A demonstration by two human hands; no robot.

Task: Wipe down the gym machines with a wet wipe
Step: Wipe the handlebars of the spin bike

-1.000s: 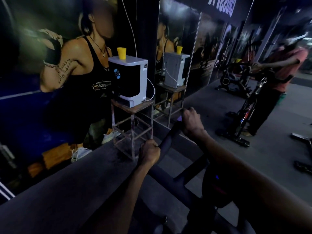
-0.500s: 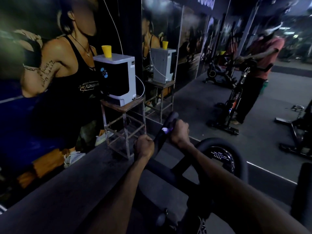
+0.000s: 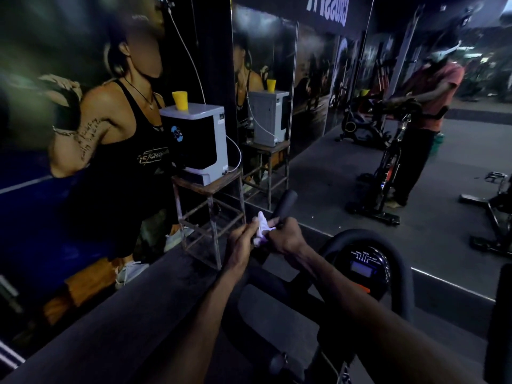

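Note:
A black exercise bike stands right under me, with its handlebar grip [image 3: 284, 203] pointing up and away and its round console [image 3: 365, 266] lower right. A crumpled white wet wipe [image 3: 261, 228] sits at the base of that grip. My left hand [image 3: 239, 243] pinches the wipe from the left. My right hand [image 3: 285, 235] holds the same wipe from the right, close against the handlebar. Both hands meet at the wipe.
A white and black water purifier [image 3: 199, 142] with a yellow cup [image 3: 180, 100] stands on a rusty metal stool [image 3: 206, 189] ahead left. A wall mirror [image 3: 318, 106] reflects me and the bike. Another machine's base [image 3: 490, 200] lies on the floor at right.
My left hand let go of the handlebar and came across to the wipe. The wipe, tucked under my right hand before, now shows between both hands. The view shifted right.

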